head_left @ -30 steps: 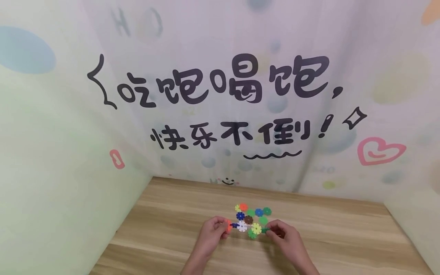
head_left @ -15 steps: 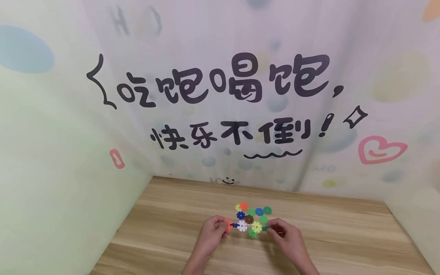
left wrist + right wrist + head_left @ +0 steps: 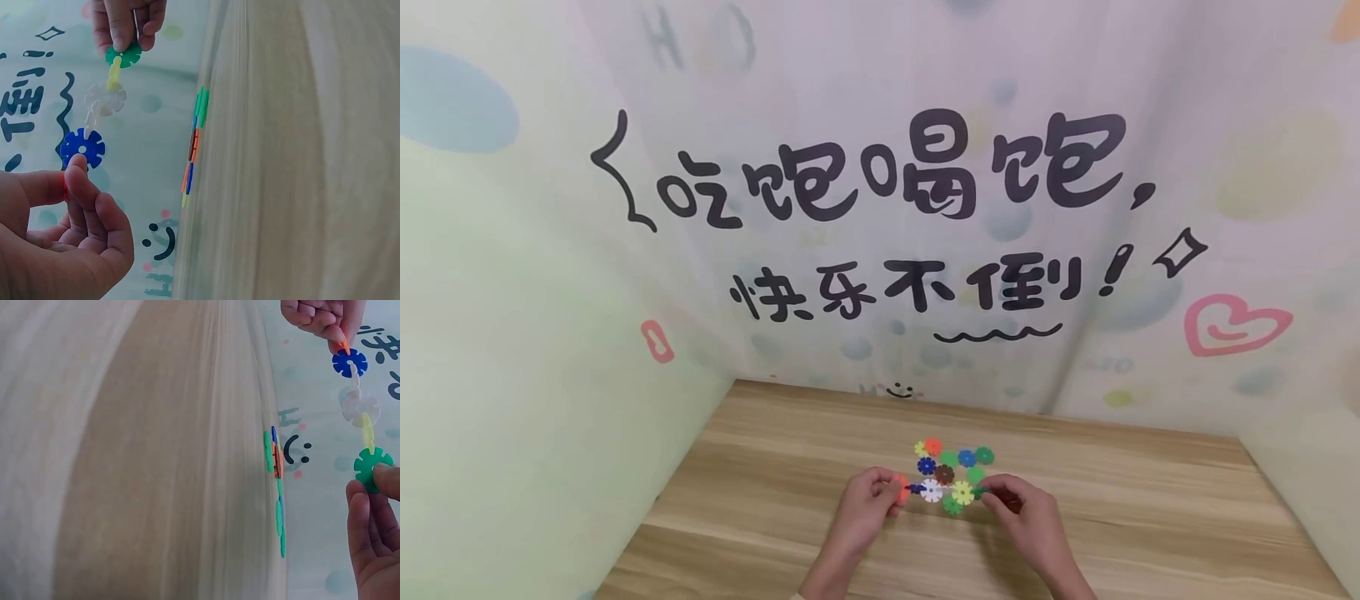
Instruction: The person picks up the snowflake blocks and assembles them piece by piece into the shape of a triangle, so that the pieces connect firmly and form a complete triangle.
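Because the chain of discs (image 3: 932,490) is hanging off the table (image 3: 760,517) with nothing visible propping its middle, I am supporting it at both ends. On the left, my left hand (image 3: 862,506) is pinching the orange disc (image 3: 902,489), thumb and fingertips pressing it between them, probably so that the rest is staying free of my grip. Next, a blue disc (image 3: 83,149) is joining two white discs (image 3: 105,99); neighbours are standing crosswise, which is likely letting their slots interlock. Mostly beyond the chain, between my hands, loose discs (image 3: 944,473) are lying flat on the table, perhaps there because both hands are finding them handy; I am not able to tell whether any are joined. Farther right, a yellow disc (image 3: 962,492) is linking the whites to the green disc (image 3: 369,461). My right hand (image 3: 1024,506) is pinching that end between thumb and fingertip, the other fingers bending beneath, seemingly balancing my left hand's hold.
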The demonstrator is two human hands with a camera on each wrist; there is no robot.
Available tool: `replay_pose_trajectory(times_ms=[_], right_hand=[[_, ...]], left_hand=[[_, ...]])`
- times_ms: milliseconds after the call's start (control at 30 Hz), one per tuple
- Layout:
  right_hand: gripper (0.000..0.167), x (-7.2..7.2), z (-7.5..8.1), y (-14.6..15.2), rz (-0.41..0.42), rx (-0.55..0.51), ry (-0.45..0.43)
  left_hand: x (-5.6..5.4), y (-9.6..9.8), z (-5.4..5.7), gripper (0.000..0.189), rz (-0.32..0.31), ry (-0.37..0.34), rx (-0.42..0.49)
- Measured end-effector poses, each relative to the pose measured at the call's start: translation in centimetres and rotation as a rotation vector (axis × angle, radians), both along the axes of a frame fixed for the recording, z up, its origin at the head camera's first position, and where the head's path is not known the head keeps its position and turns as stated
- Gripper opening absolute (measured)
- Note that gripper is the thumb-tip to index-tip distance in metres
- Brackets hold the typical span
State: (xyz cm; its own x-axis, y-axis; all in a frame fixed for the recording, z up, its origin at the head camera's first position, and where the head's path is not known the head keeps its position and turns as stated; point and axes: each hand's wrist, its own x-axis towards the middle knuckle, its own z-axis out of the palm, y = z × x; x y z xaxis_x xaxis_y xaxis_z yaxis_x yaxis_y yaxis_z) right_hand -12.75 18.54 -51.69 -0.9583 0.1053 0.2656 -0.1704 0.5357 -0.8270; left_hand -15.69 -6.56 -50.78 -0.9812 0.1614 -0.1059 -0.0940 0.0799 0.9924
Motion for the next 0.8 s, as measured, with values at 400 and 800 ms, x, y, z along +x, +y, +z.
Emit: replay_pose_trajectory(times_ms=[400, 800], right_hand=[[0.019, 0.15, -0.49, 0.02, -0.038, 0.026, 0.018], [0.027, 0.13, 0.3, -0.38, -0.032, 0.066, 0.246]], left_hand=[[0.32, 0.22, 0.09, 0.014, -0.004, -0.002, 0.032], [0.21, 0.66, -0.02, 0.015, 0.036, -0.014, 0.061]])
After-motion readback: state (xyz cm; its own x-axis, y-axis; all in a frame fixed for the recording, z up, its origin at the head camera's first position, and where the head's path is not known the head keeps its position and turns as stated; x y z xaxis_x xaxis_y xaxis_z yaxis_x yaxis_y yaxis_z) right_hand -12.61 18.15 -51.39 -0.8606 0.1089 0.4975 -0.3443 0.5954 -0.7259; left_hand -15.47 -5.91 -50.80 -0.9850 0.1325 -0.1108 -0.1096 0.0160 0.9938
